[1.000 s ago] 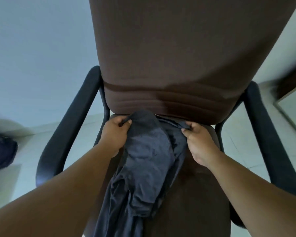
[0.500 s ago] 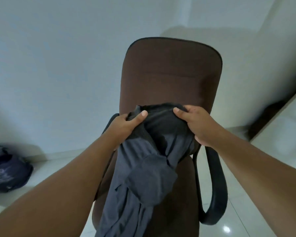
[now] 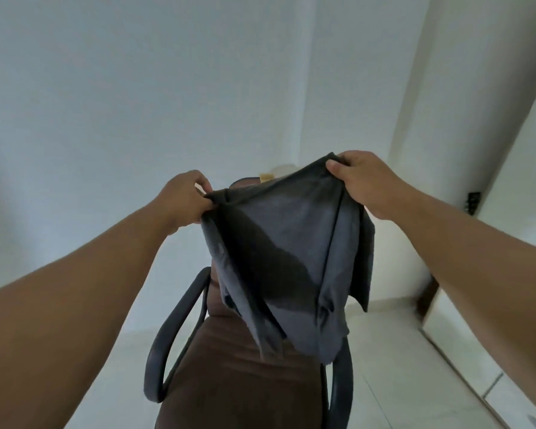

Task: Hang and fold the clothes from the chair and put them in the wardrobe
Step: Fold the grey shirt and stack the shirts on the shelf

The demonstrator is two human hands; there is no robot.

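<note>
Head view showed one dark grey, thin fabric garment (image 3: 291,252) held up in the air above one brown upholstered office chair (image 3: 235,366), its lower edge hanging just over the seat and covering most of the backrest. Two bare hands held it by its upper edge: the left hand (image 3: 183,198) pinched a bunched corner between thumb and curled fingers, and the right hand (image 3: 365,181) gripped the opposite corner with the thumb on the near side and the fingers folded over the cloth, so the edge stretched taut between them, higher on the right. The garment fell in several folds, with darker layers showing through the cloth. The chair had two black curved armrests, the left armrest (image 3: 171,335) fully visible. Pale walls (image 3: 136,88) stood behind, and a light tiled floor (image 3: 399,382) lay beneath.
</note>
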